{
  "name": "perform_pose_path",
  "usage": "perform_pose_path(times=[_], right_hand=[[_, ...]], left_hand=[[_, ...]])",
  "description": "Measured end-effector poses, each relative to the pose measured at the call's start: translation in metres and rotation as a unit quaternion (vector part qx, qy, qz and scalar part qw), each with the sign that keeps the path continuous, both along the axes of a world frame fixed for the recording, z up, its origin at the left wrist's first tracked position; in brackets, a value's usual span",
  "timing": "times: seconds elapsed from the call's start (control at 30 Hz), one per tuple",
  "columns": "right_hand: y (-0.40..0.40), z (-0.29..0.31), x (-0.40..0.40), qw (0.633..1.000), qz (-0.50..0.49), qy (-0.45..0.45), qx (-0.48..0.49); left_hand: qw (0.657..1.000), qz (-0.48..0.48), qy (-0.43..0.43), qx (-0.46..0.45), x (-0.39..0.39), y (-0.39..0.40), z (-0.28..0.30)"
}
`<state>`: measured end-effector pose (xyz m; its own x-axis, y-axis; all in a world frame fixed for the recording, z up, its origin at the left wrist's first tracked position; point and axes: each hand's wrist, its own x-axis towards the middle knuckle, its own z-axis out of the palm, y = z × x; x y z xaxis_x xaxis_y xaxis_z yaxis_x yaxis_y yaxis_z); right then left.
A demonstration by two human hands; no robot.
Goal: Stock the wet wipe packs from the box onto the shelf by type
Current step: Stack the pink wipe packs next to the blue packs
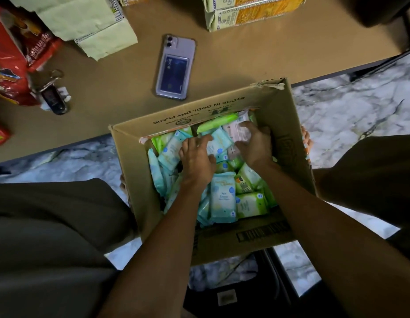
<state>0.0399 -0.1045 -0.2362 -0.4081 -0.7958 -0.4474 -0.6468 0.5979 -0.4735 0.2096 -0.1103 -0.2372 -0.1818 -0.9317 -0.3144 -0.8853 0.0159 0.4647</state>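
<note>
An open cardboard box (289, 143) stands between my knees, filled with several wet wipe packs in light blue (223, 196) and green (251, 204). Both my hands are inside it. My left hand (196, 157) lies on the blue packs near the box's middle, fingers bent over one pack (173, 146). My right hand (254, 141) grips a white-pink pack (236, 129) at the far right corner. A green pack (216, 121) lies along the far wall.
The box's far edge meets a brown table (245, 56). On it lie a phone in a clear case (175, 67), a key fob (54, 97), red snack bags (9, 65), green paper bags (89, 21) and yellow cartons (252, 12). Marble floor shows on both sides.
</note>
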Motion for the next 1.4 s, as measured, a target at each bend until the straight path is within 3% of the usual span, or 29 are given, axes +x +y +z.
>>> perform_pose_path(times=[0.2, 0.33, 0.63, 0.9, 1.03, 1.1, 1.2, 1.4], right_hand=[[-0.007, 0.011, -0.01, 0.999, 0.021, -0.048, -0.015], [-0.012, 0.025, -0.013, 0.997, 0.029, -0.063, -0.015], [0.021, 0.046, -0.01, 0.994, -0.019, -0.103, -0.01], [0.056, 0.068, 0.0, 0.988, -0.03, -0.147, -0.049], [0.067, 0.079, 0.005, 0.985, -0.028, -0.154, -0.079], [0.075, 0.082, 0.007, 0.983, -0.027, -0.16, -0.088], [0.085, 0.079, 0.007, 0.978, -0.037, -0.177, -0.102], [0.086, 0.078, 0.002, 0.972, -0.069, -0.195, -0.111]], left_hand=[[0.994, 0.037, 0.1, -0.014, 0.002, 0.003, 0.013], [0.992, 0.041, 0.121, -0.021, 0.006, 0.0, 0.026], [0.965, 0.199, 0.142, 0.089, 0.05, 0.018, 0.044], [0.963, 0.143, 0.154, 0.166, 0.088, 0.05, 0.058], [0.969, 0.015, 0.002, 0.245, 0.093, 0.053, 0.068], [0.98, 0.016, -0.023, 0.195, 0.092, 0.055, 0.068], [0.987, 0.064, 0.062, 0.131, 0.082, 0.049, 0.067], [0.972, 0.125, 0.159, 0.121, 0.052, 0.031, 0.057]])
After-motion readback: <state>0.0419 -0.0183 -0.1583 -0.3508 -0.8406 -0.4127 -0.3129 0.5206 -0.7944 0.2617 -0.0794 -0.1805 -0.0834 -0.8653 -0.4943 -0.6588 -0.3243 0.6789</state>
